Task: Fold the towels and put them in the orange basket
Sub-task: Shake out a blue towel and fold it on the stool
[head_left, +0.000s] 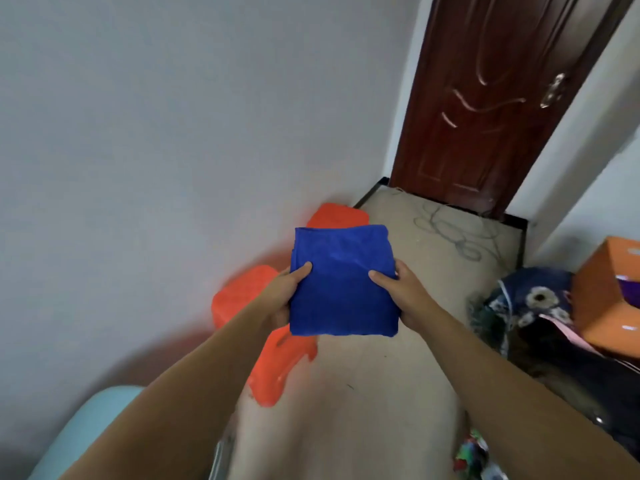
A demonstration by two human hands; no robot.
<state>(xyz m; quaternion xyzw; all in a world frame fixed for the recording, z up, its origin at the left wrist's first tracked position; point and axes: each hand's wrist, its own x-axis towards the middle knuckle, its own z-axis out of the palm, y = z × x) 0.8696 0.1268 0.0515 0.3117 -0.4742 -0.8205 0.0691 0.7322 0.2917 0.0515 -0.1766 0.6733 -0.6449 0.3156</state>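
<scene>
A folded blue towel (343,282) is held up in the air by both hands, above and partly in front of the orange basket (273,344). The left hand (280,299) has its grip closed on the towel's left edge, thumb on top and fingers hidden beneath. The right hand (401,292) holds the right edge the same way, thumb lying across the cloth. The towel's edges are fairly square, and the near edge hangs straight.

The basket stands against the grey wall (173,133), blurred, its rim showing on both sides of the towel. To its right the beige tabletop (381,375) stretches away toward a dark brown door (485,98). A dark flowered cloth (533,299) and an orange box (609,292) crowd the right side.
</scene>
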